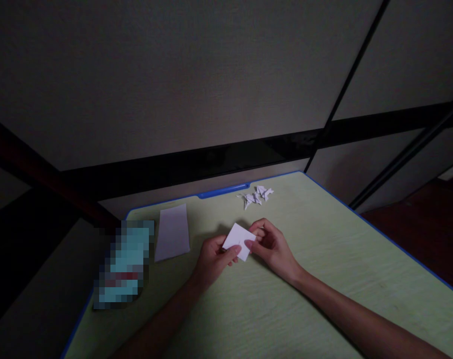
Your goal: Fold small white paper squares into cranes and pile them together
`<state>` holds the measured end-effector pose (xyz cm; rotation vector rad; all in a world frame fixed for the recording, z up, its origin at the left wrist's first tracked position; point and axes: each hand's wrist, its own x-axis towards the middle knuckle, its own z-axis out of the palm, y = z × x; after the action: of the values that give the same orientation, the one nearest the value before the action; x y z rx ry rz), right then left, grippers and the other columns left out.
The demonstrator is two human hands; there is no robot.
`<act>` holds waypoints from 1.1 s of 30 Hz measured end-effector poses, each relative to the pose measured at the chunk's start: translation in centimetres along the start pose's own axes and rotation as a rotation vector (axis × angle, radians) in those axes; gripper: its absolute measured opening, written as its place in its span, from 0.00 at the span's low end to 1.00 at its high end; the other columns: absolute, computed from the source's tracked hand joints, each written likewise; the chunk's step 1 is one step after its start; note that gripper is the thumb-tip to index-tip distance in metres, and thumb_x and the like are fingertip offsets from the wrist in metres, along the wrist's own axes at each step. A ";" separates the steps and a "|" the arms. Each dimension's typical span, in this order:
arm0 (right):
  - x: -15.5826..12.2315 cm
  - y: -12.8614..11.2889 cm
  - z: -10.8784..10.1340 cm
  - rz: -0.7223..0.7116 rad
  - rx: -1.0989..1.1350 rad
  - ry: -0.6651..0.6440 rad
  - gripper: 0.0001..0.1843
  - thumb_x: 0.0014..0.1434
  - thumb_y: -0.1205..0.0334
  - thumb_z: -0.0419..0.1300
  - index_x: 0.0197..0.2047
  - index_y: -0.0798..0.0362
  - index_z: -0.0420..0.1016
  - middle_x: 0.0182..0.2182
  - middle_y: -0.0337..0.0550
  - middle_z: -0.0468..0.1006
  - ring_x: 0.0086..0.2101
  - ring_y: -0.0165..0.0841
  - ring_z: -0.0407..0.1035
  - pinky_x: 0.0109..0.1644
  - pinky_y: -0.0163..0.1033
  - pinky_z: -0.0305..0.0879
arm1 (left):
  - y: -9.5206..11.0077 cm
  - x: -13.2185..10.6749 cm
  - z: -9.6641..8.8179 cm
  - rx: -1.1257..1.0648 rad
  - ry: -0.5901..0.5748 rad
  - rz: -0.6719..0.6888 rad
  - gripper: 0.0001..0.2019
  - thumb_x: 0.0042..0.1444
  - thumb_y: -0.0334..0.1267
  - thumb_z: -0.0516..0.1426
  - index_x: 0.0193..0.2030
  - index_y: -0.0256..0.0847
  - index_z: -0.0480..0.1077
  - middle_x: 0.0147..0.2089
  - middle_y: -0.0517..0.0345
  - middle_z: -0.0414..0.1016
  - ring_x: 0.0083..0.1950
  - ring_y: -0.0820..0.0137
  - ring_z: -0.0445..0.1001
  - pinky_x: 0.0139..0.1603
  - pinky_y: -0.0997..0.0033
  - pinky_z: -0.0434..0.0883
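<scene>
At the far left, a dark red post [20, 149] slants down behind the table. On the table's left side lies a blue-green thing [125, 262], blocked out into coarse squares, so I cannot tell what it is. Just to its right, a white sheet of paper [173, 233] lies flat, its short side toward the far edge. Behind everything stands a pale wall of panels [196, 75] crossed by a shiny black band [226, 158], and a blue handle [224, 191] sits on the table's far edge.

Near the middle, the left hand [213, 254] grips the lower left side of a small white paper square [235, 238], its thumb on the upper face and its fingers curled underneath. The square is turned like a diamond, in front of the person and between both hands, with a small mark near its middle. The right hand [273, 249] pinches its right side, thumb on top, index finger bent behind the edge.

Beyond the square, near the far edge, folded paper figures [253, 198] lie close together. The pale green table [346, 259] with its blue rim stretches right, and past it shows a dark reddish floor [409, 214].
</scene>
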<state>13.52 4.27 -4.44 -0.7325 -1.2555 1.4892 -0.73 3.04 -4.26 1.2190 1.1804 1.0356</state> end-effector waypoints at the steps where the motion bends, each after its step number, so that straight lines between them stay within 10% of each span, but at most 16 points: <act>1: 0.0 0.0 0.0 0.001 -0.020 -0.016 0.10 0.45 0.63 0.59 0.29 0.54 0.60 0.18 0.32 0.63 0.19 0.23 0.58 0.22 0.30 0.53 | 0.1 0.0 0.0 0.002 -0.012 -0.006 0.09 0.38 0.37 0.57 0.23 0.32 0.69 0.17 0.60 0.69 0.18 0.78 0.63 0.17 0.80 0.59; 33: 0.1 0.1 -0.1 0.021 0.023 0.082 0.11 0.40 0.67 0.63 0.27 0.54 0.64 0.19 0.33 0.66 0.19 0.22 0.58 0.22 0.29 0.54 | 0.4 -0.2 0.0 -0.034 0.049 0.002 0.09 0.40 0.38 0.57 0.21 0.32 0.69 0.16 0.61 0.67 0.18 0.78 0.61 0.18 0.80 0.58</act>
<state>13.57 4.40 -4.52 -0.7861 -1.1702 1.4732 -0.77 2.92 -3.84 1.1749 1.1946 1.0884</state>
